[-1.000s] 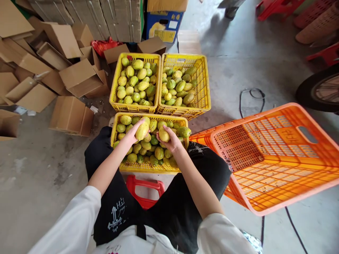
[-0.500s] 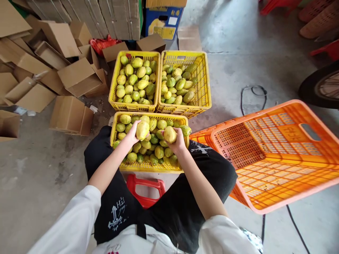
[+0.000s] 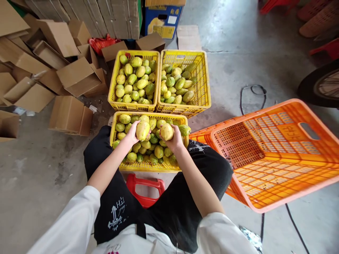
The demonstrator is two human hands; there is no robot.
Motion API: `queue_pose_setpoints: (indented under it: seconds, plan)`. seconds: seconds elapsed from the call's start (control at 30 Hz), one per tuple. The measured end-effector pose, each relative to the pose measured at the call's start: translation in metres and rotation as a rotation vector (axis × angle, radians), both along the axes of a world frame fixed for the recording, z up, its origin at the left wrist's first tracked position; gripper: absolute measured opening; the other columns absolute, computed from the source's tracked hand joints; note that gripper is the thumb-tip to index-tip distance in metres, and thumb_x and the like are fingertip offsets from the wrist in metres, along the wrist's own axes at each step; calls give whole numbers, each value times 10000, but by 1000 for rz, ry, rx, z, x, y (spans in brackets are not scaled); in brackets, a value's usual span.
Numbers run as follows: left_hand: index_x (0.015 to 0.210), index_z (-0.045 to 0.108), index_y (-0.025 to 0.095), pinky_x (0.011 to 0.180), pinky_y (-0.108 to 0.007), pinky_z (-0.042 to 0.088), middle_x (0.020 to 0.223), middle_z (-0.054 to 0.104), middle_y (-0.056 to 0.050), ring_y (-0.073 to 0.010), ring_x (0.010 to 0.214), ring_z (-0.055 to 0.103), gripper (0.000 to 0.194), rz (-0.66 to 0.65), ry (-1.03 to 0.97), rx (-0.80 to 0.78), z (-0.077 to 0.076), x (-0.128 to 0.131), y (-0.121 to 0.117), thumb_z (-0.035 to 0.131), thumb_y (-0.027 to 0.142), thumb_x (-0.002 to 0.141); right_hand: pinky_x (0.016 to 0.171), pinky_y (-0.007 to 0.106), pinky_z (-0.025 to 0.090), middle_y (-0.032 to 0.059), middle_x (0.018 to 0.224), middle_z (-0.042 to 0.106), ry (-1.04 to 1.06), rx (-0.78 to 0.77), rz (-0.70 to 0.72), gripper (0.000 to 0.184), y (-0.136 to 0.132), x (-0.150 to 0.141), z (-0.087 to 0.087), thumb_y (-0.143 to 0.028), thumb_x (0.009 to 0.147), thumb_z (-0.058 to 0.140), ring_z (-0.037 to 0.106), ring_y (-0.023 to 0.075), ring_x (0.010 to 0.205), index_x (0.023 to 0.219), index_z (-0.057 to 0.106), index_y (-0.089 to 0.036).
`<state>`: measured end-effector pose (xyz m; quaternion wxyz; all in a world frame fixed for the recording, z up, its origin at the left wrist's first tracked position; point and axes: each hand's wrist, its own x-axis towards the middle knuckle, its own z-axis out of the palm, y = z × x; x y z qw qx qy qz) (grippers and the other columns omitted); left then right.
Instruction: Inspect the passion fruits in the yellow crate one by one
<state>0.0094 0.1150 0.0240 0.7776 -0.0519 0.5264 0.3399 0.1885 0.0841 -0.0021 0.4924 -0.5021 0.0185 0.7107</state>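
My left hand (image 3: 132,133) is closed around a yellow papaya (image 3: 142,131), and the fruit's upper side faces me. In my right hand (image 3: 176,139) sits another yellow papaya (image 3: 167,132), rounder in outline from here, with the fingers wrapped about its side. Both fruits are held above the near yellow crate (image 3: 150,168), which is full of green and yellow papayas (image 3: 159,151). One greenish papaya (image 3: 184,130) lies over that crate's right rim, just beyond my right hand.
Two more yellow crates of papayas stand behind, a left one (image 3: 109,83) and a right one (image 3: 203,83). An orange crate (image 3: 254,158) lies tilted at my right. Cardboard boxes (image 3: 69,114) pile up at left. A red stool (image 3: 146,201) is between my legs; a wheel (image 3: 321,84) stands far right.
My right hand has shifted slightly left with its papaya and turned it a little. My left hand keeps its papaya in nearly the same place.
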Motion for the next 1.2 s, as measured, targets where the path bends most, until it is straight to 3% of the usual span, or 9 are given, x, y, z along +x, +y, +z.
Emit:
queue_pose_setpoints:
  seconds: [0.1, 0.23, 0.37, 0.57, 0.77, 0.9, 1.2]
  plan:
    - [1162, 673, 200, 691, -376, 644, 905, 740, -116, -261, 825, 753, 333, -9, 22, 43, 0, -2, -1, 557, 462, 991, 585, 219, 598, 13, 713, 698, -22, 45, 55, 243, 2, -9, 2, -440, 876, 702, 671, 141, 634, 885, 669, -199]
    - [1060, 668, 178, 749, -371, 631, 846, 724, -96, -245, 822, 738, 254, -33, 77, 95, 1, -3, -2, 701, 396, 933, 593, 227, 592, 12, 719, 712, -143, 44, 111, 215, 1, -19, -1, -369, 869, 767, 671, 139, 626, 867, 632, -201]
    - [993, 662, 196, 807, -367, 623, 760, 698, -64, -238, 850, 717, 138, -29, 96, 104, 3, -2, -4, 679, 321, 937, 553, 260, 599, -4, 687, 703, -182, 4, 139, 210, 1, -21, -5, -308, 838, 799, 657, 153, 580, 821, 606, -226]
    - [863, 632, 221, 709, -324, 631, 624, 581, -12, -220, 760, 692, 165, 35, 132, 64, 6, -1, -2, 606, 346, 967, 518, 246, 594, 42, 676, 705, -54, -87, 104, 156, 2, -16, 1, -253, 964, 575, 672, 156, 581, 840, 624, -171]
    - [1043, 671, 193, 671, -350, 640, 840, 706, -82, -235, 788, 722, 241, 46, 31, -32, 8, -1, -1, 527, 383, 1001, 554, 221, 601, 47, 734, 716, -21, -72, 69, 126, 0, -9, 3, -280, 932, 627, 676, 149, 613, 861, 642, -177]
    - [1146, 666, 179, 644, -373, 644, 888, 723, -118, -246, 764, 731, 317, 43, -26, -89, 6, -1, -1, 467, 390, 1019, 547, 217, 592, 46, 735, 707, 70, -119, 34, 198, -2, -4, 8, -290, 994, 517, 652, 140, 617, 898, 643, -172]
    - [1102, 673, 177, 643, -328, 639, 814, 713, -89, -219, 740, 731, 307, -30, 65, 17, 5, -2, -1, 633, 450, 969, 550, 279, 613, 0, 670, 666, -10, -166, 1, 115, -9, 9, 8, -290, 960, 573, 683, 178, 632, 898, 621, -206]
